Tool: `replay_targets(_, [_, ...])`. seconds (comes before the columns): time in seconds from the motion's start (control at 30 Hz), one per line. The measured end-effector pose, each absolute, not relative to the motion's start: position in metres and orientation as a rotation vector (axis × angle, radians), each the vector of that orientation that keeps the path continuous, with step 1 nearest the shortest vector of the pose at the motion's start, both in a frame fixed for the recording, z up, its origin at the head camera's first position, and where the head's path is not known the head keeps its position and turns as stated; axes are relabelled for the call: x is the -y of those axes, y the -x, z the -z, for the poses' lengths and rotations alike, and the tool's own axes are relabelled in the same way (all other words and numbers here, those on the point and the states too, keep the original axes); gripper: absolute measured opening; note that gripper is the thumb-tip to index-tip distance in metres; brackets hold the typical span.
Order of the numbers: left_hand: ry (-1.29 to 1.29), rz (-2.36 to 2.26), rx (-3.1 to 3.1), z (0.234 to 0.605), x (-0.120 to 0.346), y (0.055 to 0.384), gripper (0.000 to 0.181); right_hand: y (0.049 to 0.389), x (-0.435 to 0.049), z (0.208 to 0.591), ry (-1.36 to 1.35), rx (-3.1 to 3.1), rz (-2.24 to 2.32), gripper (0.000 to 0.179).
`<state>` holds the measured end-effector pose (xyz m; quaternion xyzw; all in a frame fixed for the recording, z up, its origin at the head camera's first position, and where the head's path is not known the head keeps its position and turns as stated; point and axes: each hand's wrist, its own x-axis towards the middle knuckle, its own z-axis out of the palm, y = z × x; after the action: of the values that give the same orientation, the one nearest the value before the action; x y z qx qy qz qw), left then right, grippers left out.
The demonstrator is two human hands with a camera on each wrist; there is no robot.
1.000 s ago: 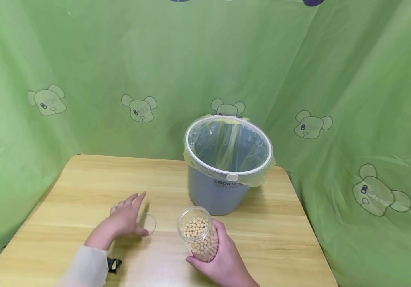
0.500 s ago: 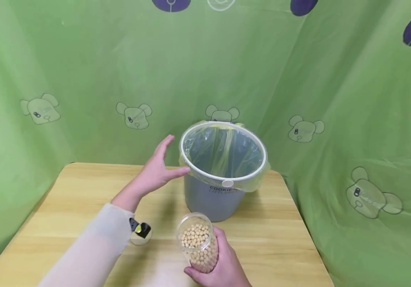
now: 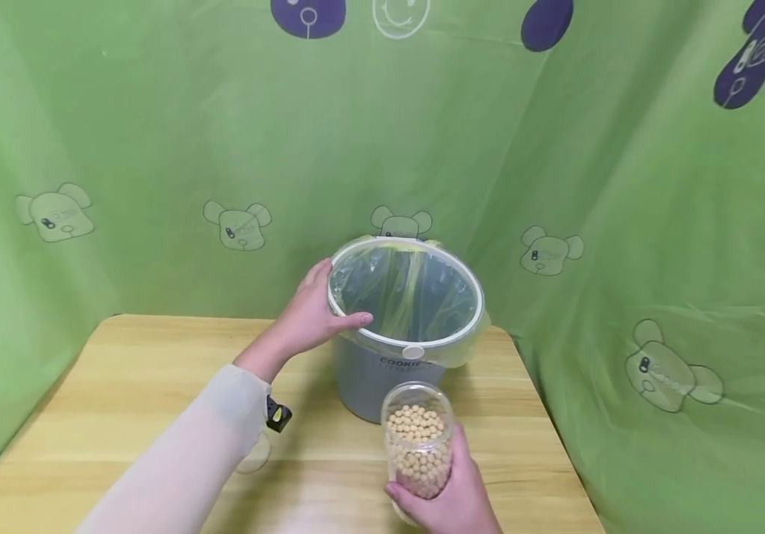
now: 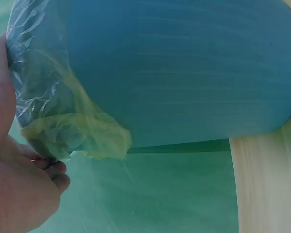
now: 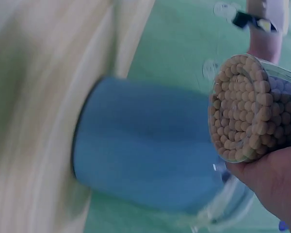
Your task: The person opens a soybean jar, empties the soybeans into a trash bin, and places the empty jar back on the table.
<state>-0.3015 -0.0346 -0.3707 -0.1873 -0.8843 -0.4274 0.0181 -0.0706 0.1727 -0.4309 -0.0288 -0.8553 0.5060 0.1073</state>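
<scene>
A grey-blue trash bin [image 3: 363, 378] with a thin yellow bag [image 3: 465, 350] folded over its white rim stands on the table. My left hand [image 3: 309, 315] grips the rim at its left side, thumb over the top edge and fingers round the outside; the left wrist view shows curled fingertips by the bag's edge [image 4: 104, 138]. My right hand [image 3: 458, 493] holds a clear, lidless jar [image 3: 422, 475] filled with small round beige beans [image 5: 237, 107]. The jar is raised in front of the bin, tilted slightly, with its mouth up.
A clear round disc, like a lid, [image 3: 255, 456] lies on the wooden table [image 3: 155, 400], partly behind my left sleeve. Green cloth [image 3: 289, 111] with printed cartoon heads hangs behind and beside the table. A black wrist device [image 3: 278, 415] sits at my left cuff.
My left hand has gone from beside the clear disc, forward and right, onto the bin's rim and taken hold. My right hand has moved the jar a little to the right.
</scene>
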Motion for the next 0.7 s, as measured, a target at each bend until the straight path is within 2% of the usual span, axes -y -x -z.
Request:
replay_targets(0.23, [0.570,1.281,2.741,0.379,0.039,0.298,0.133,0.074,-0.217,0.405,0.140,2.548,-1.426,0.108])
replay_targets(0.53, [0.575,1.258,2.742,0.382,0.037,0.298,0.128,0.110,-0.278,0.367,0.058,2.624,-0.989,0.104])
replay_targets(0.7, [0.582,1.246,2.744,0.381,0.033,0.299,0.127,0.137,-0.298,0.351,0.042,2.669,-0.792,0.109])
